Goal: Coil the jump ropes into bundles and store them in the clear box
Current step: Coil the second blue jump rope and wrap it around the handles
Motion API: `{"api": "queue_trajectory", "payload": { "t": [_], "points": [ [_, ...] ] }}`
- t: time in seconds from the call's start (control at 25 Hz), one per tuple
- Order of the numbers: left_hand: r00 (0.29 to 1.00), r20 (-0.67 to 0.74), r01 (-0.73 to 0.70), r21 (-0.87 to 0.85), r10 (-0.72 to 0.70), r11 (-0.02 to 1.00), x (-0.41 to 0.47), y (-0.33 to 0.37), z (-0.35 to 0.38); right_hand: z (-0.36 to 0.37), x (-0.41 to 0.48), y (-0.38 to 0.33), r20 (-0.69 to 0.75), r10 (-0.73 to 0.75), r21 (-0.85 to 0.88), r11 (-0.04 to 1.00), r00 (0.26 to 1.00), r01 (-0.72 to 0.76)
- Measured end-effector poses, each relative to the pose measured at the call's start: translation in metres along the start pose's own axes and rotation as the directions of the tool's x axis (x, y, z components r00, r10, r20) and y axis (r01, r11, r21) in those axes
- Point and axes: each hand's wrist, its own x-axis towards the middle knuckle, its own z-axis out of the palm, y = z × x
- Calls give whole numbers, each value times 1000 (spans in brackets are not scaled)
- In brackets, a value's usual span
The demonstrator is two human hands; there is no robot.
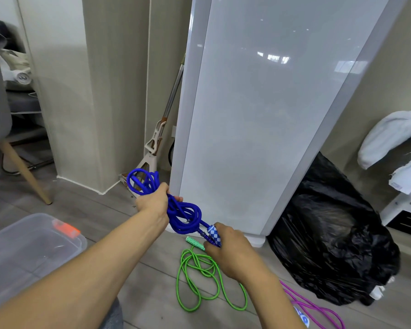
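Floor (93,205) grey-planked by fridge (259,115); left hand (152,200) grips blue rope (185,214), right hand (230,250) its handles (214,233).

Glossy black plastic bag (330,233), matt wood-look floor (86,205), clear plastic box (29,245)

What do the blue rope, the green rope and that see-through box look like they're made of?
Blue rope: probably woven cord, matte, soft-looking loops. Green rope: likely plastic or rubber, smooth with a slight sheen. Clear box: seemingly rigid plastic, cloudy yet see-through.
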Motion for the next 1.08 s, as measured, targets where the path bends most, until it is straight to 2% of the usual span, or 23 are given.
{"api": "queue_trajectory", "payload": {
  "t": [0.2, 0.4, 0.52, 0.64, 0.8, 0.88, 0.92, 1.0, 1.08],
  "points": [
    [986, -136, 91, -44, -97, 995, 28, 8, -7, -1, 2, 1, 114, 13, -41, 999, 993, -8],
    [978, -130, 152, -75, -161, 985, 50, 9, -18, -1, 7, -2, 174, 38, -94, 995, 984, -22],
    [980, -199, 20, 7, -18, 1000, 40, 13, -18, -8, 5, 5, 194, 73, -101, 993, 978, -54],
    [975, -193, -106, 51, 114, 993, 33, 17, -19, -16, -2, 15, 259, 107, -100, 991, 960, -84],
    [935, -198, -258, 190, 295, 947, 44, 22, -27, -27, -10, 35, 383, 227, -209, 966, 896, -155],
    [933, -115, -297, 289, 341, 910, 46, 23, -30, -31, -10, 42, 358, 257, -194, 961, 898, -198],
    [941, -30, -310, 329, 338, 892, 45, 21, -29, -32, -10, 44, 296, 245, -204, 960, 923, -189],
    [943, 218, -319, 377, 252, 869, 32, 16, -21, -32, -8, 43, 124, 175, -338, 933, 977, -124],
    [897, 417, -357, 487, 147, 797, 14, 5, -12, -30, -6, 38, 5, 100, -436, 896, 995, -88]
  ]
}}
